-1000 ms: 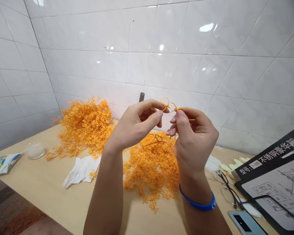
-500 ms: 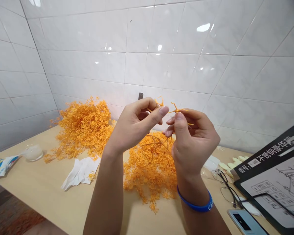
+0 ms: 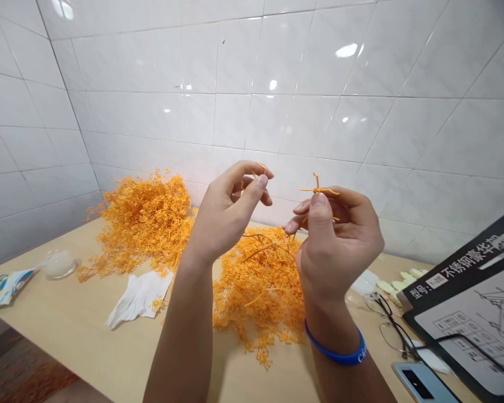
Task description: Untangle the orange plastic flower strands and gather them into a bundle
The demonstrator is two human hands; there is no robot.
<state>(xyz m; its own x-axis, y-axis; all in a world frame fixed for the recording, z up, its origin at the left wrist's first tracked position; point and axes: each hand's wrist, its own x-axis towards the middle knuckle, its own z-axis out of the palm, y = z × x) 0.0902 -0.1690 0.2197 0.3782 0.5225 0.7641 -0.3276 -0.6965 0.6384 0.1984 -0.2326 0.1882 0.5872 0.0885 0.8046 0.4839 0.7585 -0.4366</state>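
My left hand point(image 3: 237, 210) pinches a small orange plastic sprig point(image 3: 261, 167) between thumb and fingertips, much of it hidden by the fingers. Across a gap, my right hand point(image 3: 338, 238) holds an orange plastic stem point(image 3: 317, 190) whose thin branches spread out above the thumb. Part of this stem passes behind the right fingers. Beneath both hands lies a loose heap of orange plastic flower sprigs point(image 3: 260, 291), with longer bare stems on top.
A taller pile of orange sprigs point(image 3: 147, 215) stands at the back left. Left are a crumpled tissue point(image 3: 136, 299), a clear container point(image 3: 57, 263) and a packet point(image 3: 8, 288). Right are eyeglasses point(image 3: 392, 330), a phone point(image 3: 422, 383) and a black printed box point(image 3: 474, 313). A tiled wall point(image 3: 235, 117) rises behind.
My hands have moved apart, the left one a little left and the right one slightly right. The orange pieces between them are now separated by a wider gap.
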